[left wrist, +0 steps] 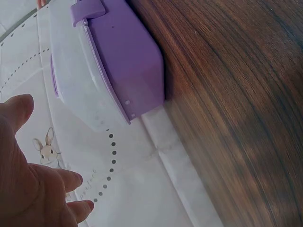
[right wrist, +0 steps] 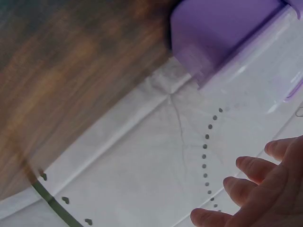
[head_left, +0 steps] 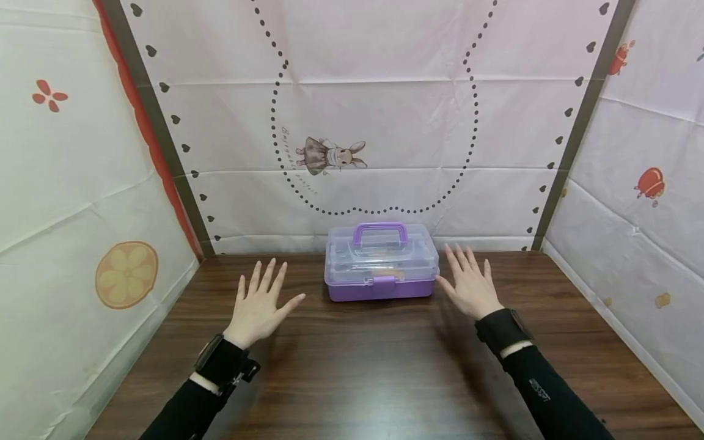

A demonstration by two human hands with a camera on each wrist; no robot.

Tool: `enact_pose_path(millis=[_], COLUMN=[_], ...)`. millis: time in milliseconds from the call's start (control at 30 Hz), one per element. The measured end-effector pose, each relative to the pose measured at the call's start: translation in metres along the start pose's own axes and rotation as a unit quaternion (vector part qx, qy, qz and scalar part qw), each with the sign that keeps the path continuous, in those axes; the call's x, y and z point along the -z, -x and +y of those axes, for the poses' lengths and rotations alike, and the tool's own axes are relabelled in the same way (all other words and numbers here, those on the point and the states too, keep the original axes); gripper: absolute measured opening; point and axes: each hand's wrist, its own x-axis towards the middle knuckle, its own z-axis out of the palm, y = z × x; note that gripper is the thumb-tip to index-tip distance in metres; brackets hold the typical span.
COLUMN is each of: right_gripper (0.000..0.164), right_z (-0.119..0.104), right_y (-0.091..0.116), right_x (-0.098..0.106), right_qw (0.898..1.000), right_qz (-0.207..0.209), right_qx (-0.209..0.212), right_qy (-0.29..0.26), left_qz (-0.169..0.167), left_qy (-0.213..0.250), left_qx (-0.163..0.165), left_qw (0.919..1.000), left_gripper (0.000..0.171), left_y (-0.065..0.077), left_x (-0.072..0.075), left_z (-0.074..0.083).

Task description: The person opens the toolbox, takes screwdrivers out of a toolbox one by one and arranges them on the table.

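A storage box (head_left: pixel 382 263) with a clear lid, a purple base and a purple carrying handle (head_left: pixel 381 227) stands at the table's back edge. Its purple front latch (head_left: pixel 384 282) faces me and lies down over the base. To the left of the box, my left hand (head_left: pixel 258 311) hovers with fingers spread, holding nothing. My right hand (head_left: pixel 470 287) is spread too, its thumb tip right at the box's right side. In the left wrist view the purple base (left wrist: pixel 128 56) shows beyond the left fingers. Above the right fingers in the right wrist view is the box's corner (right wrist: pixel 213 38).
The brown wood-grain table (head_left: pixel 352 366) runs up to a white printed cloth (head_left: pixel 379 122) behind the box. Similar cloth walls (head_left: pixel 66 201) rise at the left and right sides. Dark bands (head_left: pixel 495 333) circle both wrists.
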Motion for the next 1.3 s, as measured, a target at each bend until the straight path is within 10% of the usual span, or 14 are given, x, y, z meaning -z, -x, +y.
enact_pose_path(millis=[700,1300], right_gripper=[0.075,0.067], right_z=[-0.063,-0.094], right_y=[-0.093,-0.126], right_x=[0.024,-0.008], right_qw=[0.994,0.989], right_qz=[-0.068,-0.046], right_qx=[0.072,0.114], right_qy=[0.04,0.077], left_qz=[-0.022,-0.057], left_qy=[0.016,0.248], left_qx=[-0.018,0.01], left_qw=[0.9995,0.967], left_gripper=[0.085,0.094], left_y=[-0.015,-0.061], left_x=[-0.015,-0.038], left_z=[0.02,0.03])
